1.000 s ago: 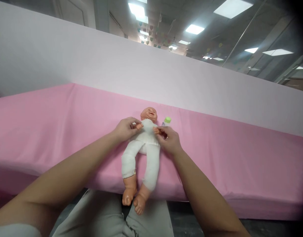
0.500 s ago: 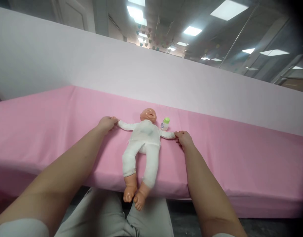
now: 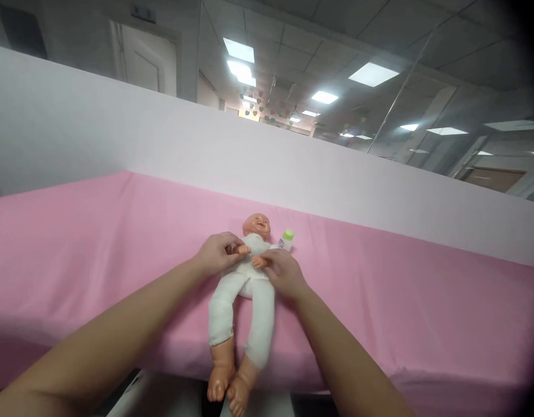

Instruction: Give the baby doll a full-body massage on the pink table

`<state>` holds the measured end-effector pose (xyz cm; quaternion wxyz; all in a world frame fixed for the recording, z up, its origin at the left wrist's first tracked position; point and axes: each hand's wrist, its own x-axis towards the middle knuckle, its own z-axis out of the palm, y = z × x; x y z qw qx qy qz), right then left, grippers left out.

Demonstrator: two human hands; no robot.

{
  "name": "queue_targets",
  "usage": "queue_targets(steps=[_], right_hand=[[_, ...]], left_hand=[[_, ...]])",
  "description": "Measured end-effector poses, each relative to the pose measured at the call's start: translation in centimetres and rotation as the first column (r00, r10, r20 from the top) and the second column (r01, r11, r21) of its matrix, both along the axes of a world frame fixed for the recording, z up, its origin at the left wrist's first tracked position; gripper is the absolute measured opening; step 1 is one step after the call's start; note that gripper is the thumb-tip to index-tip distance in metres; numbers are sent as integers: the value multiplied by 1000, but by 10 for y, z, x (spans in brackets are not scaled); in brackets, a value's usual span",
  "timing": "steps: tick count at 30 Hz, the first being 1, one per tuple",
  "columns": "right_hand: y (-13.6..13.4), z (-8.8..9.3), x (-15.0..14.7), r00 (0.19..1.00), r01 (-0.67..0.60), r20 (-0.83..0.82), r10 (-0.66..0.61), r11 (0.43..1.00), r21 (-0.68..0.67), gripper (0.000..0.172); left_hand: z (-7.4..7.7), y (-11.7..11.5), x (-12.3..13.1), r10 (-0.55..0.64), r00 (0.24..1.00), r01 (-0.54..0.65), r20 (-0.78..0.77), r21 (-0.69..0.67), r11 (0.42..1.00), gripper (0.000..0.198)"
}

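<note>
A baby doll (image 3: 249, 284) in white cloth lies face up on a pink-covered surface (image 3: 154, 226), its bare feet reaching past the front edge. My left hand (image 3: 219, 253) grips the doll's arm on the left, near its small hand, over the chest. From the right, my right hand (image 3: 282, 269) holds the other arm close to its hand. Both doll hands rest near each other above the belly. A small bottle with a green cap (image 3: 286, 238) stands beside the doll's shoulder, its lower part partly hidden.
Behind the pink surface runs a white wall (image 3: 206, 150) with glass above it, showing ceiling lights and a door (image 3: 145, 61). My legs are below the front edge.
Both my hands have moved inward, bringing the doll's arms from stretched out sideways to folded over its chest. The view has tilted up somewhat.
</note>
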<state>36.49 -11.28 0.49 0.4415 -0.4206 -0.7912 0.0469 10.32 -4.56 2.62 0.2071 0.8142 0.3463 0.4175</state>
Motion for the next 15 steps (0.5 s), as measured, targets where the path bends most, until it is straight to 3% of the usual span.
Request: queue_targets(steps=[2,6,9,11,15], right_hand=[[-2,-1,-2,998,-23,64,24,1000,-16,35],[1,-3,4,976,95,-181,-120,986,-137,31],[11,-3,18,867,218,-397,-300,946,-240,41],[19,-4,33,732,275,-534,-423,900,-338,55],[28,-10,73,611,357,-527,-591,800,-482,68]], left_hand=[[-3,-4,3,-56,995,59,-85,35,998,23],[-5,-2,2,-5,996,7,-85,22,1000,26],[-3,7,-3,217,976,-216,23,-35,976,34],[-2,16,-13,404,910,-389,95,-144,910,40],[-3,40,-43,597,800,-562,55,-279,779,36]])
